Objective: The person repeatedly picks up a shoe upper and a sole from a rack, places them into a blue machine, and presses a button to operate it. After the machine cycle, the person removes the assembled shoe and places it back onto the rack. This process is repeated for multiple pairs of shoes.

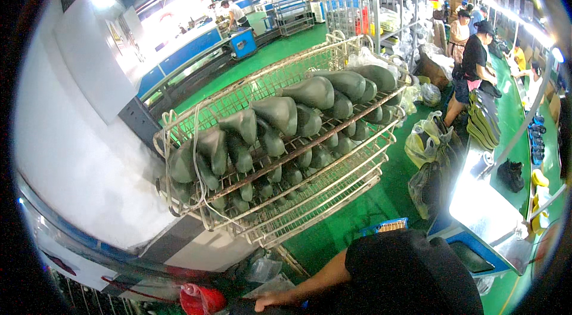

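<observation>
My left hand [273, 300] is at the lower edge, at the end of a bare forearm that comes out of a black sleeve. Its fingers are curled beside a dark grey thing [241, 306], which the frame edge cuts off, so its kind is unclear. Close by to the left is a shiny red bundle [201, 299]. My right hand is out of the picture. Beyond the arm, a wire rack [333, 190] carries rows of smooth dark green shoe lasts [275, 113] on its upper shelves; no hand touches them.
A white wall [77, 154] stands at left. At right, a green conveyor [506, 100] holds shoe parts, with people [476, 56] alongside it. Stuffed plastic bags [426, 142] and a blue crate [384, 227] sit on the green floor. Blue-and-white machines [196, 47] line the back.
</observation>
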Available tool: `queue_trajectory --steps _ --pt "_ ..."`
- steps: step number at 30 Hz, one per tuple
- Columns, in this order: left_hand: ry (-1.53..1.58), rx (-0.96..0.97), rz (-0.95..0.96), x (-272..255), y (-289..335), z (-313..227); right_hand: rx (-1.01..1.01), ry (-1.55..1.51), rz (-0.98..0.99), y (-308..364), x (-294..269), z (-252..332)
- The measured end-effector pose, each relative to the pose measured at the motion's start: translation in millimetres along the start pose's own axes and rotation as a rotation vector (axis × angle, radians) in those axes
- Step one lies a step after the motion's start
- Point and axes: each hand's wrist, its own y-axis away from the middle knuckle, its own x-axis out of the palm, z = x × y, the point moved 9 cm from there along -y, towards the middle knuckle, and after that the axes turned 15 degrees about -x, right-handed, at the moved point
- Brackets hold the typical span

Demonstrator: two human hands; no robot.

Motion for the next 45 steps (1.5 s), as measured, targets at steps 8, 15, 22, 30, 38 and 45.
queue_trajectory --steps 8,15,22,30,38,45 --pt "0.215 -0.267 0.028 -1.5 9.1 -41.2 0.374 -0.317 -0.256 29.7 -4.3 104.5" --pt "0.003 -0.239 -0.162 7.9 23.8 -44.6 0.544 -0.556 -0.323 29.7 19.3 107.6" --pt "-0.304 -0.071 -0.341 14.5 35.3 -28.4 0.682 -0.621 -0.316 26.5 44.5 96.8" --pt "0.150 -0.333 0.049 4.7 5.5 -1.2 0.699 -0.593 -0.385 13.3 39.3 107.9" --pt "0.268 -0.685 0.283 19.6 19.3 11.4 0.752 -0.623 -0.487 19.4 48.8 100.2" --pt "-0.064 -0.315 -0.077 -30.7 14.9 -1.2 0.714 -0.576 -0.471 15.4 37.9 71.9"
